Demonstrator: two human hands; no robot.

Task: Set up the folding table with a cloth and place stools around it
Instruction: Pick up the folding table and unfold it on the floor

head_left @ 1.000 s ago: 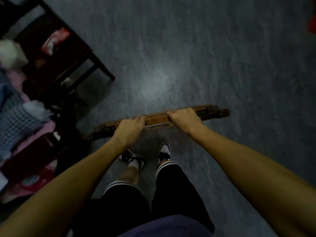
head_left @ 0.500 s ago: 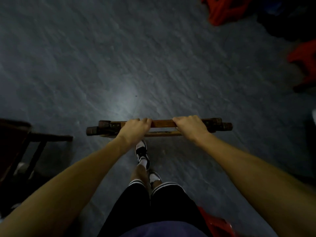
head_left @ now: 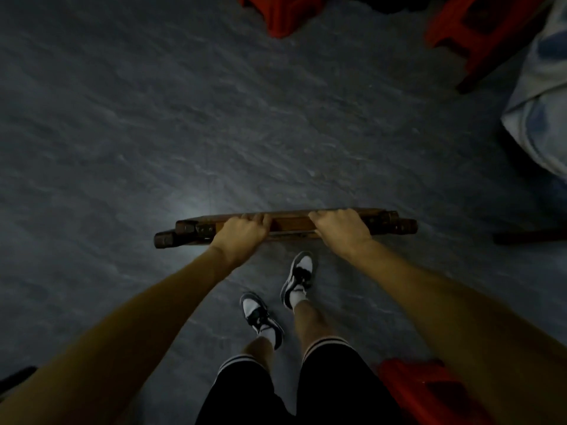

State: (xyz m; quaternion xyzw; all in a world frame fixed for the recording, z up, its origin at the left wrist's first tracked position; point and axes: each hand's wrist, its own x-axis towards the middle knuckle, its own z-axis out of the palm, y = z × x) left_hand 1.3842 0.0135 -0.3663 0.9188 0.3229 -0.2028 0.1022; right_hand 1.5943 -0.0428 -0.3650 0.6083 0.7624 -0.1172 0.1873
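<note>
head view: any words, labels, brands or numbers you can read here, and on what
No text can be read anywhere in this picture.
On the folded wooden table: no label or mark shows.
On the red stools: none shows.
On the shoes: no brand readable, too dim and small.

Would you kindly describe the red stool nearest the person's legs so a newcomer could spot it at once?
Find the folded wooden table gripped by the left hand and right hand over the grey floor. Nearer the person, at the view's bottom right beside the right leg, sits the red stool. The other two red stools stand beyond the table, at the top edge.
</note>
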